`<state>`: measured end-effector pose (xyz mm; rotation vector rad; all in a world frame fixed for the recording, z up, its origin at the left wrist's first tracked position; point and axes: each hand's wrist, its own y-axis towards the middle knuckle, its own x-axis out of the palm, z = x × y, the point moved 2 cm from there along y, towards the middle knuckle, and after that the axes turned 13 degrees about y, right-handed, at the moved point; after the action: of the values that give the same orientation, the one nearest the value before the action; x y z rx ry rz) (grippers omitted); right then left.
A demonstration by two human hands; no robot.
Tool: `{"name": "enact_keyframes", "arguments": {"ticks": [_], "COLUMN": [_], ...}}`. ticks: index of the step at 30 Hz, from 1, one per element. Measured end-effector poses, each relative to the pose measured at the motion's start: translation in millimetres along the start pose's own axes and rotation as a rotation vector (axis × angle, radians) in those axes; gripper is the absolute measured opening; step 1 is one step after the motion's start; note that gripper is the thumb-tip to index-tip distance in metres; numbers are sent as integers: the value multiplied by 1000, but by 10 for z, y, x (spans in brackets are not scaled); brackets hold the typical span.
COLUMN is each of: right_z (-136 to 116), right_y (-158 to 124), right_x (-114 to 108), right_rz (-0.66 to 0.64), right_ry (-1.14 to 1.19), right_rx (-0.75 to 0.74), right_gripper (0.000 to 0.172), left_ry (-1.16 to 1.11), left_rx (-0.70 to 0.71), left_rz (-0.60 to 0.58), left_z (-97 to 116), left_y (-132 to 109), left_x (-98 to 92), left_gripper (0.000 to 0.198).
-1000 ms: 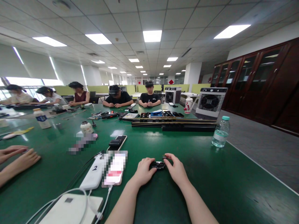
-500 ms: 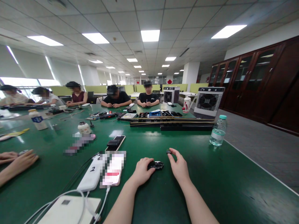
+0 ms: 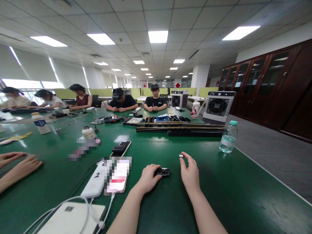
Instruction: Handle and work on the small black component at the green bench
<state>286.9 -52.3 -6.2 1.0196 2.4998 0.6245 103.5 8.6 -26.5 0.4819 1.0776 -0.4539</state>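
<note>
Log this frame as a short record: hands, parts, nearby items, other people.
left hand: grip on a dark part, thumb and fingers at its left end
right hand: grip on a small piece between thumb and finger
parts: apart from each other; exact types too small to tell
surface: green table
left of hands: lit phone, white device marked 2
right of hands: clear bottle, upright, teal cap
other people: co-worker's hands at left edge; five people seated farther back
</note>
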Motion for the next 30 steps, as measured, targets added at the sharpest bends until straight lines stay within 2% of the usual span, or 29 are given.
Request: {"name": "enact_keyframes", "arguments": {"ticks": [4,7,13,17,26,30], "right_z": [26,61,110,118,136,138], "right_y": [-1,-9,-79,-134,-172,-178], "right_x": [16,49,154,228,298,308], "right_rz": [-12,-86,-371,-540,-657,-667], "right_ry": [13,13,-91,-66,-137,-154], "right_rx": [-11,-14,69,123,71,68], "right_gripper": [37,36,26,25,19,19], "left_ry": [10,25,44,49,56,52], "left_rx": [-5,-4,5,10,30,30], "left_rz": [-6,-7,-1,8,23,35], "left_z": [-5,-16,-42,-55,-76,-95], "left_y": [10,22,32,36,38,45], "left_x": [9,28,59,72,90,112], "left_gripper": [41,42,40,40,39,38]}}
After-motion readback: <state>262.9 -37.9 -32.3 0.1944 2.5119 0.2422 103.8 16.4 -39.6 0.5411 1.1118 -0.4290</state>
